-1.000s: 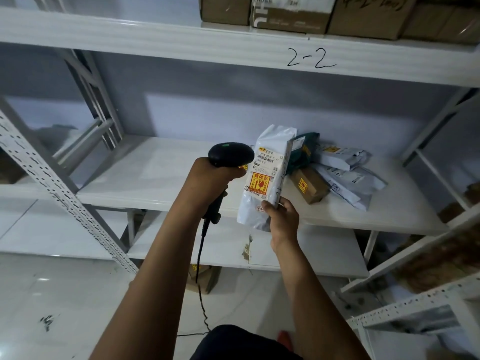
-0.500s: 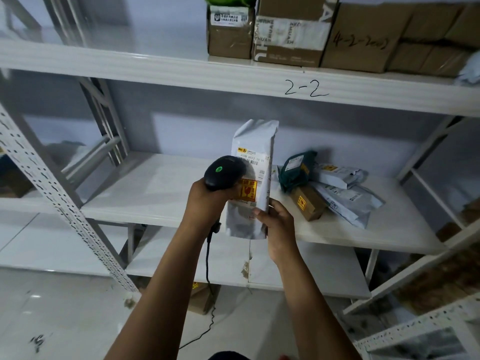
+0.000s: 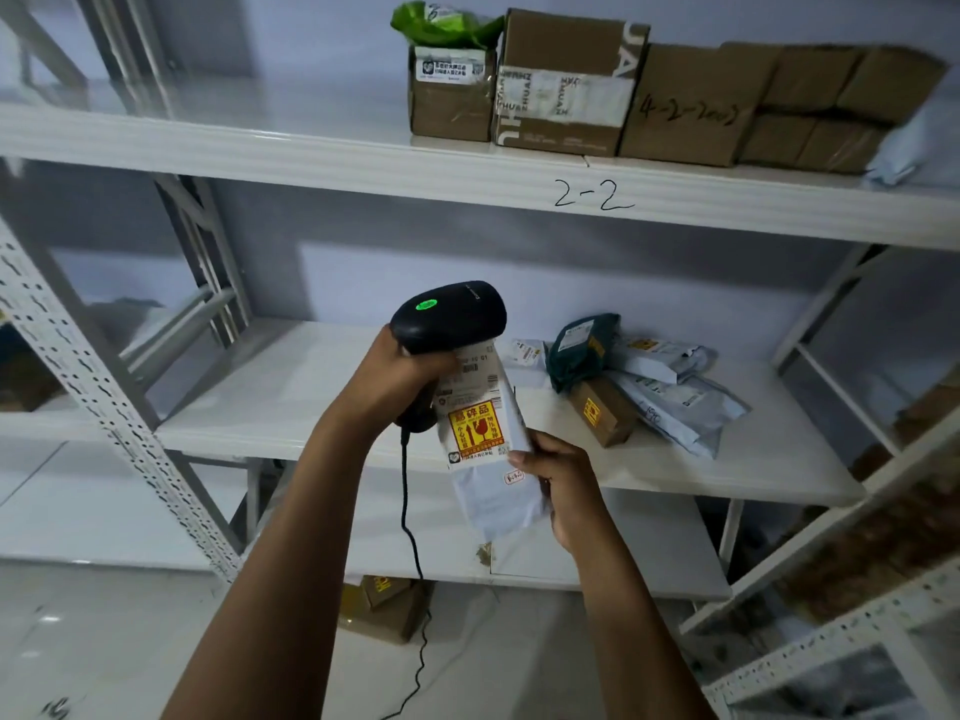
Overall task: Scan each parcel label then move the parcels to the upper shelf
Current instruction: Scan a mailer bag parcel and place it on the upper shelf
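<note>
Black scanner point(image 3: 449, 317) covers parcel point(image 3: 475, 431) top.

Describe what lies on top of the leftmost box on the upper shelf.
A crumpled green bag rests on the leftmost box. The bag hides the box's top, and its own contents cannot be seen.

Parcel storeroom: white metal racking point(image 3: 109, 402), shelf point(image 3: 311, 163) marked "2-2", taped cartons point(image 3: 563, 85).

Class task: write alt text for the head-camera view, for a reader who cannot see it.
A person's left hand aims a black barcode scanner at a white parcel gripped by the right hand. Other parcels lie on the middle shelf.
</note>
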Motion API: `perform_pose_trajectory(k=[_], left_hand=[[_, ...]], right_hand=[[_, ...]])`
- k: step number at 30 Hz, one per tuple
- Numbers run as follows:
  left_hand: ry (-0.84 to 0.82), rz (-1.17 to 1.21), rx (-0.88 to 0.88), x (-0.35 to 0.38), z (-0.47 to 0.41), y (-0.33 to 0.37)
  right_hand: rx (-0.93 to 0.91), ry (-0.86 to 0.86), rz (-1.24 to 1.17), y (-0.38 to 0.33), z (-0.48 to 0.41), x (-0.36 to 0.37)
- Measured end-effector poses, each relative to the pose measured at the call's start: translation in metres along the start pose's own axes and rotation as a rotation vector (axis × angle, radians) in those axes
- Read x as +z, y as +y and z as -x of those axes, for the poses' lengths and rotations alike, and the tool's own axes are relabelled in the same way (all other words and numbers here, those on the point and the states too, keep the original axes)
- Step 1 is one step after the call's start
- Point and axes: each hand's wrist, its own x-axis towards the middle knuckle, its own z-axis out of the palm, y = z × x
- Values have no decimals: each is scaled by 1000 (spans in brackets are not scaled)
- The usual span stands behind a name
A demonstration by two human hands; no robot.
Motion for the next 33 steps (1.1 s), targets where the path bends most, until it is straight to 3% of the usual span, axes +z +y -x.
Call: perform_pose_trajectory(k=[6, 14, 19, 27, 33], left_hand=[[-170, -3, -47, -5, -1, 5], [-149, 74, -53, -1, -4, 11], [-27, 154, -9, 23, -6, 8], [15, 269, 76, 66, -11, 16], [-54, 261, 136, 118, -22, 32]], right_hand=[[-21, -51, -19, 6, 14, -13], [-36, -61, -114, 6, 24, -14], [-81, 34, -150, -6, 23, -16], [-213, 190, -163, -46, 38, -36], [-392, 366, -236, -79, 39, -54]])
